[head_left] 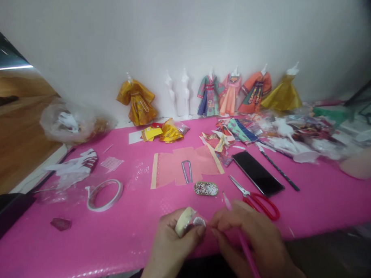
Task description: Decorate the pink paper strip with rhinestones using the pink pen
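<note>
My left hand (172,241) is closed on a curled cream-coloured strip (184,221), with a small whitish beaded-looking piece (199,222) by the thumb. A slim pink pen-like tool (248,252) lies across my right hand (255,232), tip pointing up and away. That hand's thumb and forefinger come together close to the strip's right end; whether they grip it I cannot tell. Just beyond my hands rests an oval dish of mixed tiny beads (206,189). Behind it a flat pink fabric piece (170,168) with cream edges carries a U-shaped beaded trim (183,171).
Red-handled scissors (262,203) and a black phone (258,173) lie right of the dish. At left sit a tape roll (120,194) and a dark red piece (60,224). Dressed doll forms (211,93) line the wall. Bagged materials (313,138) crowd the right back.
</note>
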A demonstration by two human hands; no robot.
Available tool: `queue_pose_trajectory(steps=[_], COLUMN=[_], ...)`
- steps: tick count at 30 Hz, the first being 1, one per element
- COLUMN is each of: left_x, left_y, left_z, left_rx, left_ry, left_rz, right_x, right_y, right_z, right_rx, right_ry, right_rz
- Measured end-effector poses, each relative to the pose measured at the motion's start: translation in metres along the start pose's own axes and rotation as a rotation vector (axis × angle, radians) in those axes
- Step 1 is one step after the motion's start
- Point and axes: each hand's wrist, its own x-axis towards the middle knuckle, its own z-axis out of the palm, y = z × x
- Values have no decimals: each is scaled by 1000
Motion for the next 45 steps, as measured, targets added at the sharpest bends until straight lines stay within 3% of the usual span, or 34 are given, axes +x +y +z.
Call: queue_pose_trajectory(steps=[4,13,35,45], left_x=[-1,-2,-3,-4], left_y=[-3,18,19,21], left_z=[1,8,15,15], left_rx=[10,43,161,174], left_ry=[-25,-41,37,16], left_rz=[-1,86,186,222], right_x=[2,5,4,2], right_y=[0,-4,-2,-2], right_z=[2,0,-3,0], right_rx=[-71,-33,-16,-3], right_ry=[-9,9,35,39], right_rz=[-15,7,79,130])
